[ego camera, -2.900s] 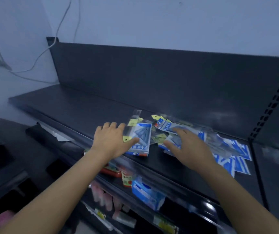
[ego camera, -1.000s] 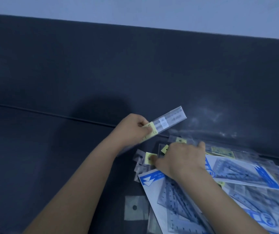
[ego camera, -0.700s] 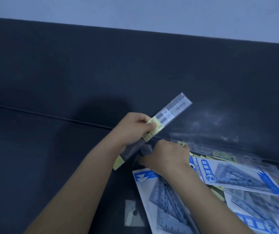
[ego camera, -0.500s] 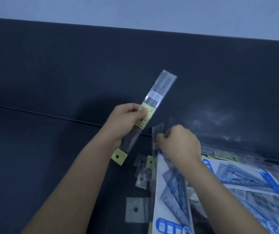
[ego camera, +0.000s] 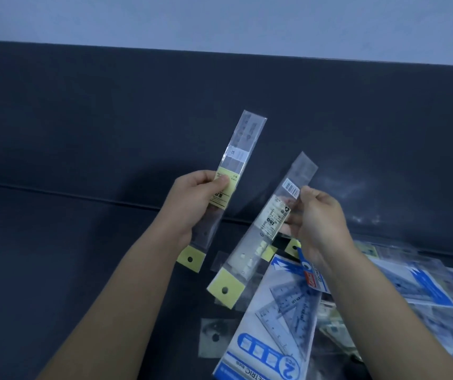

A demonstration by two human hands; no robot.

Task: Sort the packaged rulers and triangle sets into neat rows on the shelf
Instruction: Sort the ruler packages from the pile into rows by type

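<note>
My left hand (ego camera: 192, 204) grips a clear packaged ruler (ego camera: 243, 149) with a yellow label, held upright above the dark shelf (ego camera: 69, 256). My right hand (ego camera: 318, 223) pinches a second packaged ruler (ego camera: 263, 231), tilted, its yellow hang tab pointing down-left. Below lies a blue-and-white triangle set pack (ego camera: 277, 319). More triangle set packs (ego camera: 417, 286) and rulers lie in a loose heap at the right.
The shelf's dark back panel (ego camera: 137, 105) rises behind the hands, with a pale wall (ego camera: 220, 20) above. A clear hang tab (ego camera: 214, 337) of another pack lies flat near the front. The left part of the shelf surface is bare.
My right hand has lifted a second ruler out of the heap and holds it up. My left hand has turned its ruler more upright.
</note>
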